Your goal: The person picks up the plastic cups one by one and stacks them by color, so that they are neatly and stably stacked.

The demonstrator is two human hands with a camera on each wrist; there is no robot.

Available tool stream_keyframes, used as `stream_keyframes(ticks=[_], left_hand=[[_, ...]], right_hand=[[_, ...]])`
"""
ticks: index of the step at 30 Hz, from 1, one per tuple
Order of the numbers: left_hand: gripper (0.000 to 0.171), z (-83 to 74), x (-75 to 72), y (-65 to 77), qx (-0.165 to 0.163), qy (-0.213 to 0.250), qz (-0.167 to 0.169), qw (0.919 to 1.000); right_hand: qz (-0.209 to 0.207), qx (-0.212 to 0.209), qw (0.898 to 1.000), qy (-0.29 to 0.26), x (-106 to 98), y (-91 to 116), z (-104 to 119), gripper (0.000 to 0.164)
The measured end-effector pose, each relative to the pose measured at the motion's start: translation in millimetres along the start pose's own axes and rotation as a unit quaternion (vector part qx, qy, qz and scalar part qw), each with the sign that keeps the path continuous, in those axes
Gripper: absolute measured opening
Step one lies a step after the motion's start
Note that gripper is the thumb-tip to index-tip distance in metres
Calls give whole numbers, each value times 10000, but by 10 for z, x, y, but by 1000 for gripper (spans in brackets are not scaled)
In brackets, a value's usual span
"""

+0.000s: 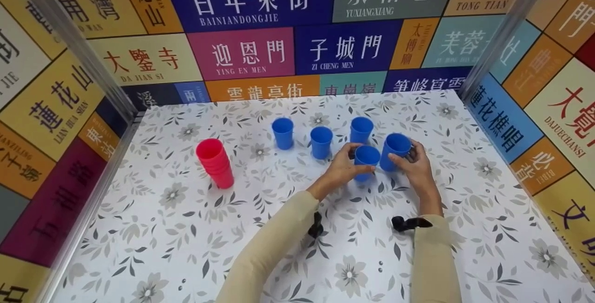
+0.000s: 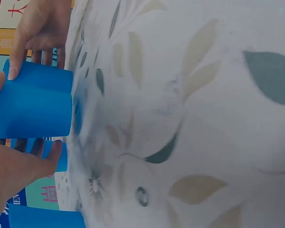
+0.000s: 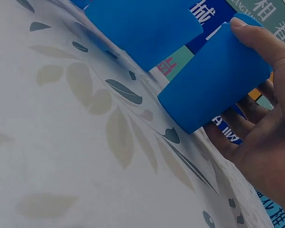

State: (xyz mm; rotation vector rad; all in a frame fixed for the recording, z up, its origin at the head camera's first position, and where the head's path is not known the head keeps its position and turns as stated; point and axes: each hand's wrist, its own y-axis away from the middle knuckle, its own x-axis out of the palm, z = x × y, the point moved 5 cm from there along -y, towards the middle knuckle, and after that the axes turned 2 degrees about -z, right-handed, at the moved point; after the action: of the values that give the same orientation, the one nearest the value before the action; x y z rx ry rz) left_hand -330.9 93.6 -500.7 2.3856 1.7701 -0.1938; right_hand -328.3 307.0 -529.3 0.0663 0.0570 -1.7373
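My left hand (image 1: 343, 169) grips a blue cup (image 1: 366, 156), with the thumb across its near side and fingers round the back. Just to the right, my right hand (image 1: 417, 166) holds another blue cup (image 1: 395, 150), thumb at the front near the rim. Both cups are upright, mouths up, close beside each other. In the right wrist view, the right hand's cup (image 3: 218, 76) sits with its base right at the tabletop, fingers behind it. The left wrist view shows the left hand's cup (image 2: 33, 109) overlapping the right one.
Three more blue cups stand upright behind and to the left: one at the back (image 1: 361, 128), one in the middle (image 1: 321, 142) and one farther left (image 1: 282, 133). A stack of red cups (image 1: 214, 163) stands at left on the flowered tabletop (image 1: 260, 210). Sign-printed panels (image 1: 241, 52) enclose the table.
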Motion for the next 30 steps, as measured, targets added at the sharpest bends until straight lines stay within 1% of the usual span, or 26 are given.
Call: stream_keyframes(ticks=[4,11,16,20,25,30], left_hand=[[70,-146,-25,-51,0,8,-23,10000],[71,-428,-62,-102,173,-1,38,9998],[74,-565,-74,-154,265,-17,132,9996],[75,-673,-71,-201,249,-87,93,9996],[75,-826,-41,-234,369,16,73,9993],[74,-928,10,-253,336,66,22,9994]], right_hand=[[49,21,10000,54,-5,5,-1,74],[202,16,9998,76,-2,0,-17,78],[261,-8,9996,45,7,-13,-30,76],[255,-2,9996,73,0,-28,-32,76],[241,79,9997,73,-12,-31,-33,75],[282,155,9994,115,-2,16,18,77]])
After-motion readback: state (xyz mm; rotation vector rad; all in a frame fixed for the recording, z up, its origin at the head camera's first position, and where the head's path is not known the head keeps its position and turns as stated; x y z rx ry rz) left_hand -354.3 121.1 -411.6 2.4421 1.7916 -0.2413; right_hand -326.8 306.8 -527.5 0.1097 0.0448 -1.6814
